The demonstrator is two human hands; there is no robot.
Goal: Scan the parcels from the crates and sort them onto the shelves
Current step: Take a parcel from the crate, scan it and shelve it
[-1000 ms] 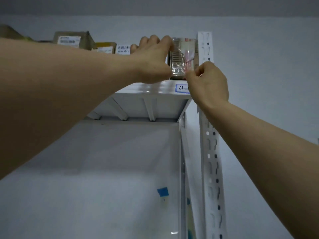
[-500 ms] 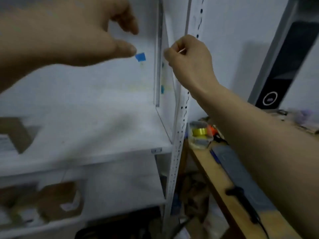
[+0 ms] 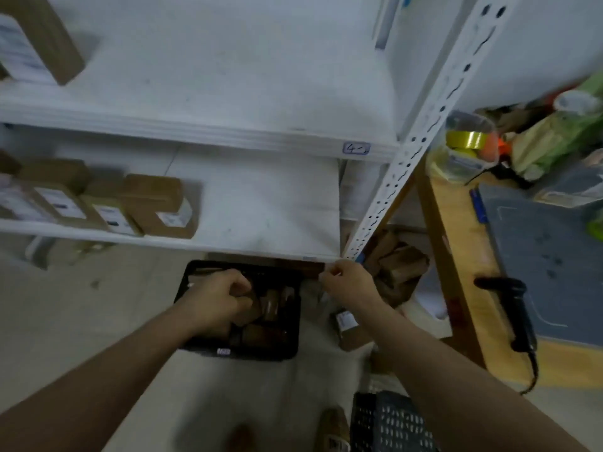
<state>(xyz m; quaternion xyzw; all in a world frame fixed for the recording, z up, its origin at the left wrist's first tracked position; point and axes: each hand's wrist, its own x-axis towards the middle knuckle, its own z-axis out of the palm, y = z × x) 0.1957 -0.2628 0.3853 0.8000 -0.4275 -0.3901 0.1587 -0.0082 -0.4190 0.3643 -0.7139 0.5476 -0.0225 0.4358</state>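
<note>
In the black crate [image 3: 241, 352] on the floor, below the lower shelf [image 3: 261, 247], the left hand [image 3: 218, 298] curls its fingers round a brown parcel [image 3: 253, 309]. The right hand [image 3: 349, 283] hovers clenched by the shelf edge; whether it pinches anything I cannot tell. Lift the parcel straight up, clear of its neighbours, label outward, ready for the scanner [image 3: 518, 308] on the bench [image 3: 456, 256] at right. Labelled boxes [image 3: 153, 203] line the shelf's left. A grey crate [image 3: 391, 425] sits nearest.

Two crates [image 3: 261, 352] [image 3: 391, 422]; one scanner [image 3: 518, 308]
</note>
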